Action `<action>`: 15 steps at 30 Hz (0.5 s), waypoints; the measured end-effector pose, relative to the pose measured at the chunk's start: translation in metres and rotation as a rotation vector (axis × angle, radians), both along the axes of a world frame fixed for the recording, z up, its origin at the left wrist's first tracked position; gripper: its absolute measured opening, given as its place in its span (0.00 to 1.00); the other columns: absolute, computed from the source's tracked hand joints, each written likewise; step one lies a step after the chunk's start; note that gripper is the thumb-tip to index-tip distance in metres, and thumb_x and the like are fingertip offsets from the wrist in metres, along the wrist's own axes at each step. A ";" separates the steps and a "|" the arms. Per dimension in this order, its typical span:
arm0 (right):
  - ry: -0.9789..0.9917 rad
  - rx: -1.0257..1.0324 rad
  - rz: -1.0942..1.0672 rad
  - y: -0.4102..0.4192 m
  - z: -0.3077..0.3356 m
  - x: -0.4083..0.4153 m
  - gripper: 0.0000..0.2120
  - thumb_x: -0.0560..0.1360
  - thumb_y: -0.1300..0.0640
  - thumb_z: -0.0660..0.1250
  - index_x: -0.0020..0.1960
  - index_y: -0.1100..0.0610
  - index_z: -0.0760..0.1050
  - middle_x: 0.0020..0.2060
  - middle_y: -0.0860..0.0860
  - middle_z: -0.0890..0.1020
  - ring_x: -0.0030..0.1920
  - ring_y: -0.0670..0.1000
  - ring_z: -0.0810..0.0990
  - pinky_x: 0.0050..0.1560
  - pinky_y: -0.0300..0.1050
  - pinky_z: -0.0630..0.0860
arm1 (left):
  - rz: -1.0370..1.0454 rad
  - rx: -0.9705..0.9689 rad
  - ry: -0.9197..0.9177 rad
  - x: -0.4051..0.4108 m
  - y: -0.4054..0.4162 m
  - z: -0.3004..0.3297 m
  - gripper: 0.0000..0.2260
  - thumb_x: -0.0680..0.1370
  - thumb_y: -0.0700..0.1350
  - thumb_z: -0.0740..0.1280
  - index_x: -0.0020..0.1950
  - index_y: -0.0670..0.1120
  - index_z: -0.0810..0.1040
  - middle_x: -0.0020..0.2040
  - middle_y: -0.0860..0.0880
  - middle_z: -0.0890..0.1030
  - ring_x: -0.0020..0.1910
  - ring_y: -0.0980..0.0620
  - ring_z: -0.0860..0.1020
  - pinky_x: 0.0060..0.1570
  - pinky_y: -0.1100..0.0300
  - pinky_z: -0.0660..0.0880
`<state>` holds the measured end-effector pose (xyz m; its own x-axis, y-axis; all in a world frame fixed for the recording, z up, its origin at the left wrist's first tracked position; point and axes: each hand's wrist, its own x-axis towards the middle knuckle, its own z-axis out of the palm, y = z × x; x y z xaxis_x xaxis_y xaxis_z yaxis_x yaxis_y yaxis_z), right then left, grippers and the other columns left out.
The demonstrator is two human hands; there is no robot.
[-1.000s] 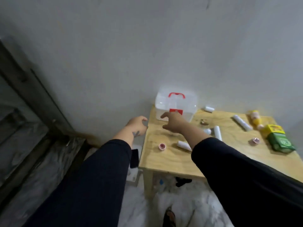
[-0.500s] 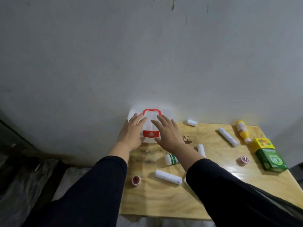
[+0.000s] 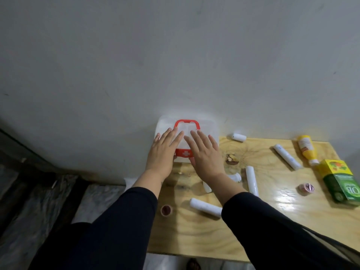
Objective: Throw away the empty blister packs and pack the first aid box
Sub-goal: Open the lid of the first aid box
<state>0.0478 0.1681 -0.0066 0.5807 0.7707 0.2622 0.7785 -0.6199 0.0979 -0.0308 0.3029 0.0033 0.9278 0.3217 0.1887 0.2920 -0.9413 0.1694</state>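
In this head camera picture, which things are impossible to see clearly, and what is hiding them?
- Contents of the translucent white first aid box: hidden by its cloudy lid and by the left hand and right hand lying flat on it.
- Small white item on the wooden table: partly covered by the right forearm.
- Green and yellow carton: cut off by the right edge.
- Yellow bottle label: too small to read.
- Blister packs: none recognisable.

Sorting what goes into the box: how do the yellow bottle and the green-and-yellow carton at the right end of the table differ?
The yellow bottle is rounded and tapers to a white cap; the green-and-yellow carton is a squared box. The bottle is mostly yellow, while the carton is mainly green with a yellow end. The bottle lies nearer the wall, the carton nearer the person. Both lie on their sides on the wooden table.
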 end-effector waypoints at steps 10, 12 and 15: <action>-0.015 -0.074 -0.018 -0.007 -0.004 -0.001 0.39 0.69 0.50 0.73 0.74 0.53 0.57 0.73 0.54 0.66 0.74 0.56 0.63 0.72 0.56 0.56 | -0.048 0.001 -0.004 -0.004 0.002 -0.002 0.34 0.81 0.37 0.61 0.79 0.54 0.45 0.81 0.52 0.47 0.79 0.52 0.44 0.73 0.57 0.40; -0.024 -0.059 -0.033 -0.005 -0.008 0.001 0.42 0.67 0.51 0.75 0.73 0.53 0.56 0.73 0.54 0.67 0.74 0.56 0.64 0.72 0.56 0.56 | -0.052 0.038 -0.013 -0.005 0.003 -0.005 0.34 0.81 0.38 0.61 0.79 0.54 0.44 0.80 0.52 0.45 0.79 0.52 0.42 0.73 0.56 0.38; -0.053 -0.012 -0.030 -0.002 -0.012 0.003 0.41 0.67 0.52 0.75 0.72 0.53 0.57 0.72 0.54 0.68 0.73 0.57 0.66 0.72 0.58 0.59 | -0.059 0.065 -0.026 -0.006 0.004 -0.009 0.34 0.81 0.38 0.60 0.79 0.53 0.43 0.80 0.52 0.44 0.79 0.52 0.41 0.73 0.56 0.36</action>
